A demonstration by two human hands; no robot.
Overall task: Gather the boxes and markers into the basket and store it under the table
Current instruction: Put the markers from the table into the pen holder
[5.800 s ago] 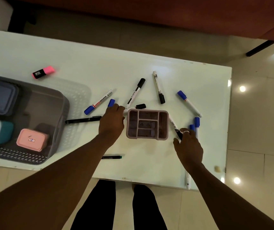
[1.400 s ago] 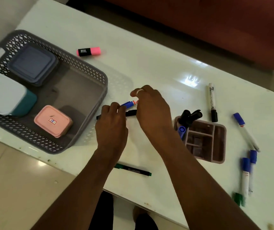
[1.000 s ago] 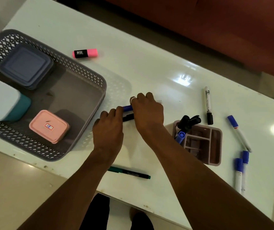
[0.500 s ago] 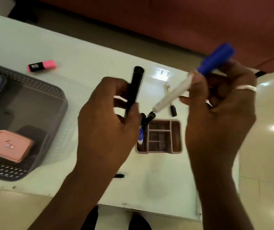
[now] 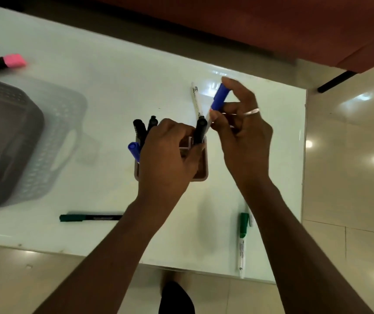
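Note:
My left hand (image 5: 165,159) covers most of the pink organizer box (image 5: 201,172) and is shut on a black marker (image 5: 200,132), whose lower end sits at the box's back rim. To its right, my right hand (image 5: 242,137) grips a blue-capped white marker (image 5: 220,97), tilted with the cap up, just above the box's right corner. Two black markers (image 5: 139,130) and a blue one (image 5: 134,149) stand in the box's left side. The grey basket (image 5: 23,123) is at the left; its contents are mostly out of frame.
On the white table (image 5: 113,87) lie a pink highlighter (image 5: 2,62) at the far left, a white marker (image 5: 196,98) behind the box, a green pen (image 5: 91,217) near the front edge and a green-capped marker (image 5: 243,236) at the front right.
Both hands have come down from in front of the camera to the organizer box. The black marker in my left hand now reaches the box. The blue-capped marker hangs lower.

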